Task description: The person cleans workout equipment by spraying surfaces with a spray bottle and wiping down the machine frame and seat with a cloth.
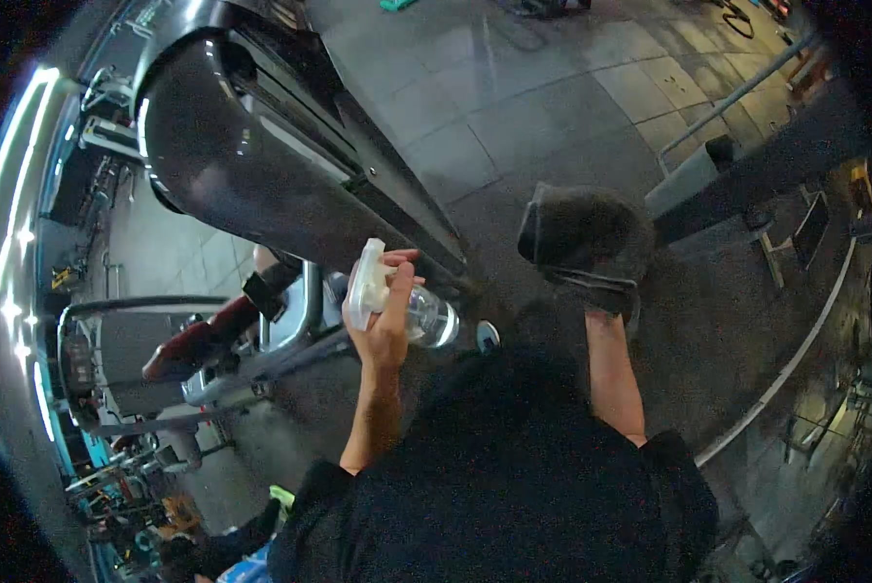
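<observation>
Left hand (pixel 387 325) clasps clear plastic spray bottle (pixel 430 319) beside edge of glossy black machine (pixel 251 180); right hand (pixel 605 319), grip unseen, under dark cloth (pixel 590 225); grey tiled floor (pixel 426 117) spreads ahead.

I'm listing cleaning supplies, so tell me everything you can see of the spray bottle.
The spray bottle has a white spray head and a clear, see-through body, both plastic by their look. The left hand grips it in the air, fingers around its upper part. It lies aslant in the view, head to the left, base to the lower right, near the dark machine. How much liquid it holds can't be told.
</observation>
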Demonstrator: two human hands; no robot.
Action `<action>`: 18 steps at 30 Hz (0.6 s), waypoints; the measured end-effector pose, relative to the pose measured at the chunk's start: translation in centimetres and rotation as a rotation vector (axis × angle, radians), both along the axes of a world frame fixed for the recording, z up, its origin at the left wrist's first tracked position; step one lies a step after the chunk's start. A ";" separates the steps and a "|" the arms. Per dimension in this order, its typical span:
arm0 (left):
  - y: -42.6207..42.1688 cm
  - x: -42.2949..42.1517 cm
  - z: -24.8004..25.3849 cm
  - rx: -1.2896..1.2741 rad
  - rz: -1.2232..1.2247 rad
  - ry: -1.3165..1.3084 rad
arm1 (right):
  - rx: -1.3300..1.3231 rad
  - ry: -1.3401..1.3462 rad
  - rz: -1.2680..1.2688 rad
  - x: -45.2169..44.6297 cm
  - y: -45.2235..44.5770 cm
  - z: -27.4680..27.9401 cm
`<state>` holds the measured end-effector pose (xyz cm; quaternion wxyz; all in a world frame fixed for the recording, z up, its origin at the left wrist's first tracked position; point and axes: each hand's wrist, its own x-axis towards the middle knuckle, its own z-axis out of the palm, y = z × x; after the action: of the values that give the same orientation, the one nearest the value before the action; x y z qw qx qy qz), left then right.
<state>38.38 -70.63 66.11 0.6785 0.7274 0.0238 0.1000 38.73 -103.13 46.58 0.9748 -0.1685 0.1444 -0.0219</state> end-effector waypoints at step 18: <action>-9.7 6.0 -12.9 0.744 0.806 -0.017 | -0.122 0.028 0.432 19.1 -12.0 0.0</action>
<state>44.40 -80.30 53.21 0.2837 0.8507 0.2580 0.3596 57.88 -115.17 46.62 0.9428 -0.2543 0.1169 0.1808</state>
